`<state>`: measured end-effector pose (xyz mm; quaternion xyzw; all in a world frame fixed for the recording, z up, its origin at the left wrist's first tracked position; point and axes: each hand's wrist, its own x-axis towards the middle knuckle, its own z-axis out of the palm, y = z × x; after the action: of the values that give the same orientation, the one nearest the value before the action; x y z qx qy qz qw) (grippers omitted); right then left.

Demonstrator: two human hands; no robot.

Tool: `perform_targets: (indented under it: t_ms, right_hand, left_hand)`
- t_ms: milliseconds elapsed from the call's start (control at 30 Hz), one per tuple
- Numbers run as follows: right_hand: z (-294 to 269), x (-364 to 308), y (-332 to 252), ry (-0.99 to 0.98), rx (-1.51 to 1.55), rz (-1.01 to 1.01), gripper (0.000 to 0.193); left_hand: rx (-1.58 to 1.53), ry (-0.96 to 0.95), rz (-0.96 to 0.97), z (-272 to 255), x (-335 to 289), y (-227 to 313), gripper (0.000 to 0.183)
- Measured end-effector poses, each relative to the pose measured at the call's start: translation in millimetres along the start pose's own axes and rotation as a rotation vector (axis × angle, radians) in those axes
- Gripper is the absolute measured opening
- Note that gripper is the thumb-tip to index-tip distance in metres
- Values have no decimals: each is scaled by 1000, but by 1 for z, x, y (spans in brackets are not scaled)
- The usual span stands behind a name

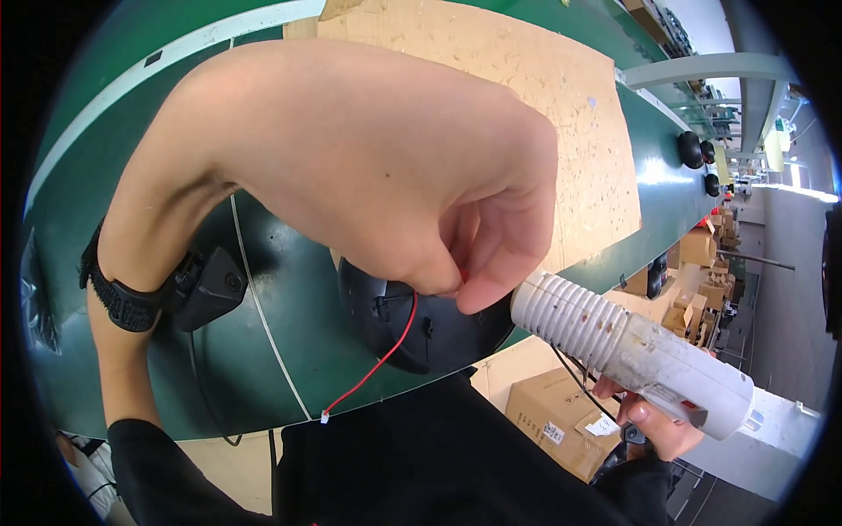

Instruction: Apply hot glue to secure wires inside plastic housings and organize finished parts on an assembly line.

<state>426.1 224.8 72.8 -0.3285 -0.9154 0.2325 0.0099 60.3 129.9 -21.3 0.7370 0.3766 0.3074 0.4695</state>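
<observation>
From the left, my left hand reaches across the bench with its thumb and fingertips pinched together over a black rounded housing. A bit of red shows in the pinch. A red wire runs out beside the thumb, ending in a small white connector at the bench edge. On the right, my right hand is closed around a white tool with a ribbed barrel, its fingers near a red switch. The barrel's end points at the housing, close to my left fingertips, which hide part of the housing.
Worn cardboard covers part of the green bench. My left wrist bears a strapped black camera with a trailing cable. A cardboard box sits below the bench edge. Farther right are black round parts and several boxes.
</observation>
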Motion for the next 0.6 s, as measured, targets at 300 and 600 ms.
perform_targets:
  t_ms: [300, 600]
  right_hand:
    - [13, -8, -5, 134, 224, 85, 45]
    - [-11, 8, -2, -110, -125, -150, 44]
  left_hand:
    - [-47, 48, 107, -1, 5, -7, 15]
    - [85, -33, -12, -3, 1, -1, 12]
